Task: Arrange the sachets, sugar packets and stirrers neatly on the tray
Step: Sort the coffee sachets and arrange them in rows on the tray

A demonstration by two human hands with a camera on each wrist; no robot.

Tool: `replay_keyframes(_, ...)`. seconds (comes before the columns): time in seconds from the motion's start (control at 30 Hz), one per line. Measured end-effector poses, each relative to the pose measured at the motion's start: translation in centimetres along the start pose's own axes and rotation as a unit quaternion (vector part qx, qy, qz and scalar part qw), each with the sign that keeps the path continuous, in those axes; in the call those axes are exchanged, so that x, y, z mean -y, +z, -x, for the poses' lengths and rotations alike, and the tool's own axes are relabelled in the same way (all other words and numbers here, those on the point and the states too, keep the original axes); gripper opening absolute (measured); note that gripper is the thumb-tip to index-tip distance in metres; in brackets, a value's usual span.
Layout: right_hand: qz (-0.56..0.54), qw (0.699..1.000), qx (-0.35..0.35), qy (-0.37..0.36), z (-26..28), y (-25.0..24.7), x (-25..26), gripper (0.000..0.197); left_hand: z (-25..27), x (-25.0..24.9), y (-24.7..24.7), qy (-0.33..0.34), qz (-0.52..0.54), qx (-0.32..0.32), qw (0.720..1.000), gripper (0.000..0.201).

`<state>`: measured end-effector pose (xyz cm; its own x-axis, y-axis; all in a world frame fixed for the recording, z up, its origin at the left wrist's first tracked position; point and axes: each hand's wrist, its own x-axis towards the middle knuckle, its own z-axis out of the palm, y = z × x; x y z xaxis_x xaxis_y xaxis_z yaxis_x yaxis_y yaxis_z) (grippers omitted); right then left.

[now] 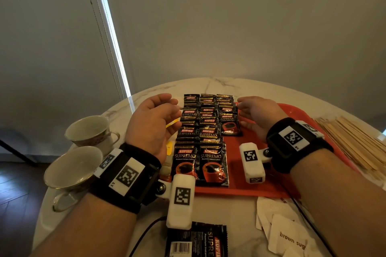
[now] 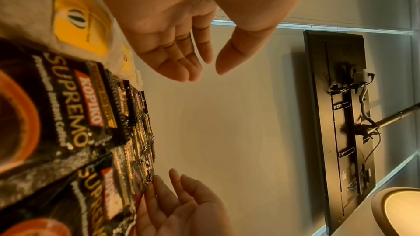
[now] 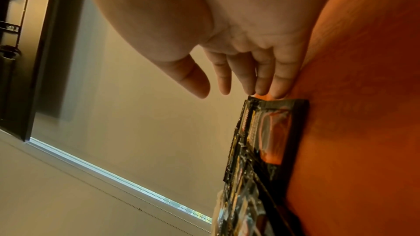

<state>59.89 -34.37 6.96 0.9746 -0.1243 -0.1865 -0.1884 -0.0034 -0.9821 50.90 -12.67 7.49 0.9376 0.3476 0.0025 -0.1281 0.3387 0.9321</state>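
Black Kopiko coffee sachets lie in three overlapping columns on the red tray. My left hand hovers at the left side of the columns, fingers relaxed and apart from the thumb, holding nothing. My right hand rests on the tray at the right side. Its straight fingertips touch the edge of the right column of sachets. In the left wrist view, the left hand shows an empty palm beside the sachets. Wooden stirrers lie piled right of the tray. White brown-sugar packets lie near me.
Two teacups sit on the marble table at the left. One loose sachet lies face down in front of the tray. Yellow packets lie under my left hand. Cables run across the near table.
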Motion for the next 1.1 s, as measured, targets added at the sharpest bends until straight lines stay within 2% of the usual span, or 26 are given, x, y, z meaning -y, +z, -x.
replay_keyframes(0.2,-0.068,0.997,0.02,-0.007,-0.8,-0.2,-0.5,0.042,-0.1,0.1,0.0,-0.003,-0.001,-0.001,1.0,0.025)
replay_keyframes(0.37,-0.108,0.992,0.058,0.01,-1.2,-0.4,-0.6,0.038,-0.1,0.2,0.0,-0.007,-0.003,-0.003,1.0,0.024)
replay_keyframes(0.47,-0.113,0.993,0.037,0.001,-1.1,-0.9,-0.3,0.042,0.4,0.0,0.2,-0.013,-0.001,-0.002,1.0,0.024)
replay_keyframes(0.53,-0.084,0.996,0.025,-0.032,-0.2,-0.8,0.4,0.044,0.8,-0.3,0.3,-0.021,0.012,-0.002,1.0,0.023)
replay_keyframes(0.6,-0.045,0.996,0.046,-0.068,1.0,-0.3,1.4,0.041,1.4,-0.7,0.5,-0.02,0.024,-0.005,1.0,0.022)
replay_keyframes(0.67,0.01,0.99,0.085,-0.112,2.6,0.8,2.6,0.022,2.3,-1.3,1.0,-0.015,0.035,-0.003,0.999,0.021)
replay_keyframes(0.73,0.082,0.977,0.116,-0.16,4.7,1.9,3.9,0.009,3.5,-2.2,1.4,-0.009,0.032,0.005,0.999,0.019)
replay_keyframes(0.87,0.218,0.933,0.195,-0.208,9.1,3.4,4.8,0.007,7.6,-3.8,0.9,0.017,-0.074,0.071,0.995,0.015)
replay_keyframes(0.93,0.32,0.893,0.236,-0.212,11.6,3.6,4.6,0.012,10.6,-4.0,-0.4,0.036,-0.226,0.117,0.966,0.012)
replay_keyframes(1.03,0.485,0.797,0.297,-0.206,15.1,3.0,3.7,0.016,14.9,-3.9,-2.8,0.031,-0.456,0.212,0.864,0.004)
replay_keyframes(1.1,0.564,0.73,0.34,-0.182,17.1,2.2,3.0,0.025,17.2,-3.9,-4.2,-0.005,-0.549,0.259,0.795,0.026)
